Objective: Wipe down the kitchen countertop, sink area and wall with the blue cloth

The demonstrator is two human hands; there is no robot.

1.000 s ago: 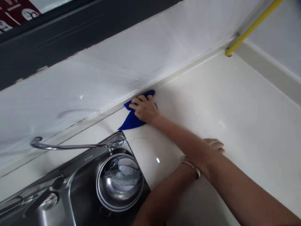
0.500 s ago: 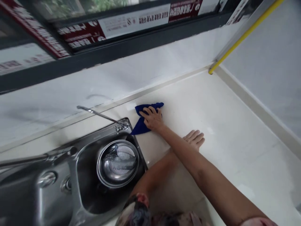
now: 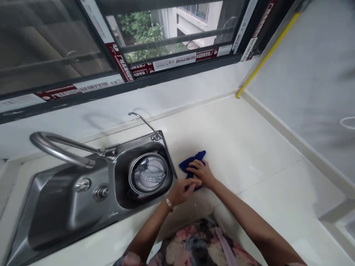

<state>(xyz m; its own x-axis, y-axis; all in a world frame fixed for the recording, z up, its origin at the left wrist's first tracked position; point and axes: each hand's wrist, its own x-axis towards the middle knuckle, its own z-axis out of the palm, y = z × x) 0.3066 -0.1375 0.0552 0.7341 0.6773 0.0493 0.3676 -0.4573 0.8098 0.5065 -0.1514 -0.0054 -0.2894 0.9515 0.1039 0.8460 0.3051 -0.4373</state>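
Observation:
A blue cloth (image 3: 191, 161) lies bunched on the cream countertop (image 3: 249, 147), just right of the steel sink (image 3: 69, 207). My right hand (image 3: 203, 173) rests on top of the cloth with its fingers curled over it. My left hand (image 3: 181, 190), a bracelet on its wrist, reaches in from the left, and its fingers meet the cloth's near edge. Both hands are close together at the cloth, and most of it is hidden under them.
A round steel strainer bowl (image 3: 148, 173) sits in the sink's right basin. A large curved tap (image 3: 61, 145) and a thin small tap (image 3: 144, 122) stand behind the sink. A window runs along the back wall. A yellow pipe (image 3: 263, 59) rises in the far corner.
My right hand has pulled the cloth from the back wall towards me, beside the sink. My left hand has left the counter and joined it at the cloth. The view has risen.

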